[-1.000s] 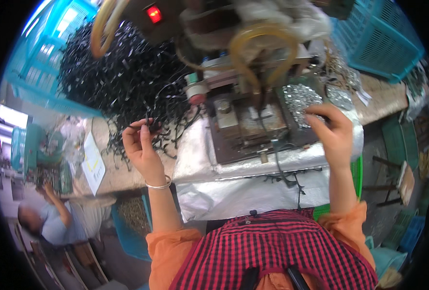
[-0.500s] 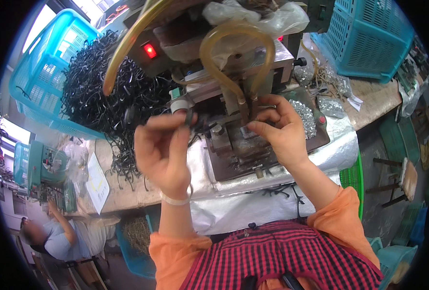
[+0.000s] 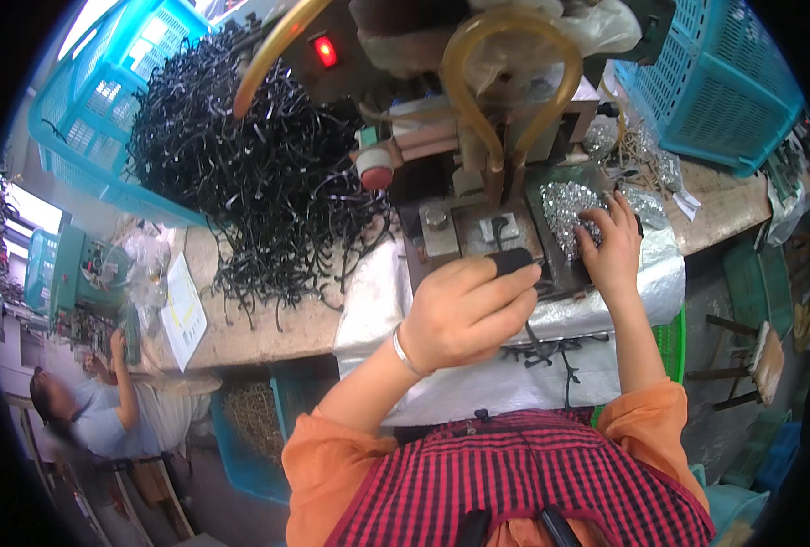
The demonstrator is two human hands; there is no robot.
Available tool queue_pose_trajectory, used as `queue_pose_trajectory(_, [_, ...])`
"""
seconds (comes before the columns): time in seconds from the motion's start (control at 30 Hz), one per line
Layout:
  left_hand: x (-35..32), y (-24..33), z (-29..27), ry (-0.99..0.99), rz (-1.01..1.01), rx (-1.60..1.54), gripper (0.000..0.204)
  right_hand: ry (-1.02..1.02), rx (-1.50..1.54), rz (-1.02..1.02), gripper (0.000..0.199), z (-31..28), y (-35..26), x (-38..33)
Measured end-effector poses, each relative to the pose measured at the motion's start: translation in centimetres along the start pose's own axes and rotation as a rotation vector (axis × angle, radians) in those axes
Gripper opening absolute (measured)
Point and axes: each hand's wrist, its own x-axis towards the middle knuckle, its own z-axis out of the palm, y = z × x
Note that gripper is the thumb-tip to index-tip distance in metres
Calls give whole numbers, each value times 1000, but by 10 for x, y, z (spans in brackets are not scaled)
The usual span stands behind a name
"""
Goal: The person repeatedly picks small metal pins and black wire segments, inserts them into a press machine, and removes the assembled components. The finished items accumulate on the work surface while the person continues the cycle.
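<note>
Black plug piece (image 3: 513,262) is pinched in your left hand (image 3: 464,310); at two o'clock, your right hand (image 3: 610,246) rests fingers spread on silver parts (image 3: 565,205).

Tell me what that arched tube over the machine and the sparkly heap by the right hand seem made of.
The arched tube looks like soft, translucent amber plastic or rubber hose: it bends smoothly and glows. The heap under the right hand looks like small shiny metal pieces, silver and glinting; exact metal unclear.

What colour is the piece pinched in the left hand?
Black, seen in the head view: the piece in the left hand.
</note>
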Motion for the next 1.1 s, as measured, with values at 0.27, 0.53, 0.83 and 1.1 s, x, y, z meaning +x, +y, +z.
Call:
queue_pose_trajectory(0.27, [8, -2, 4, 5, -59, -61, 20, 15, 277, 124, 14, 10, 30, 10])
queue_pose_trajectory(0.53, [-6, 5, 7, 84, -114, -61, 21, -2, 491, 186, 23, 21, 16, 15])
queue_pose_trajectory(0.83, [-102, 9, -81, -25, -520, 430, 25, -134, 554, 197, 31, 27, 52, 3])
queue_pose_trajectory(1.1, [-239, 116, -99, -1648, -842, -569, 30, -147, 686, 242, 30, 15, 26, 18])
